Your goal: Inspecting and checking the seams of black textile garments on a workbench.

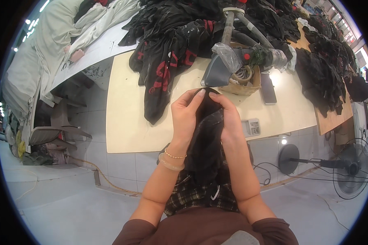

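A black garment piece [206,134] is held up between both hands in front of the body, just at the near edge of a cream table [124,118]. The left hand [186,118] is closed on the cloth's left side, fingers curled over the top edge, with a pale bangle [170,164] and a thin bead bracelet [175,155] worn at the wrist. The right hand [230,120] is closed on the cloth's right side, fingertips meeting the left hand's at the top. The cloth hangs down between the forearms to the lap. On the table beyond, a heap of black garments with red print [167,61] is spread out, part of it draped toward the hands. A woven basket [243,83] sits just behind the hands, with a grey iron-like tool [216,71] resting in it and hoses rising from it. A dark phone [268,87] lies right of the basket. A small grey calculator-like device [250,127] sits at the table edge, just beside the right hand. More black cloth [321,77] is piled at the right. A floor fan [349,167] stands on the floor at lower right. White fabric [61,41] is heaped on a table at the left.
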Motion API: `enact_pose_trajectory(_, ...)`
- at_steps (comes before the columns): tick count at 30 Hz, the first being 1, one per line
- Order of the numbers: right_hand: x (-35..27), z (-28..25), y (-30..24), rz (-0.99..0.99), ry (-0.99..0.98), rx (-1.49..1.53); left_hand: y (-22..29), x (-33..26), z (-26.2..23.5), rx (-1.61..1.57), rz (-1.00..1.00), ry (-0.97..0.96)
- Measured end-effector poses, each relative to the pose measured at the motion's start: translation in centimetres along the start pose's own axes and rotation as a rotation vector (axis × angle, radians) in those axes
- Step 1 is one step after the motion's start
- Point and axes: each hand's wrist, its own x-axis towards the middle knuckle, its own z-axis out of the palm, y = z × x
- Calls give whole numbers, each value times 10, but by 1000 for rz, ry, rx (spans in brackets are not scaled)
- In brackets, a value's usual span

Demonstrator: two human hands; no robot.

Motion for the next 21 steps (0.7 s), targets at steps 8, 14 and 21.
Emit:
enact_pose_trajectory(8,0,-1,-1,97,-30,117,2,3,2,27,-25,-2)
enact_pose_trajectory(14,-1,-5,-3,97,-19,103,5,0,1,14,-60,1)
enact_pose_trajectory(21,-13,-23,-12,151,-101,106,8,-7,-20,136,-142,-171)
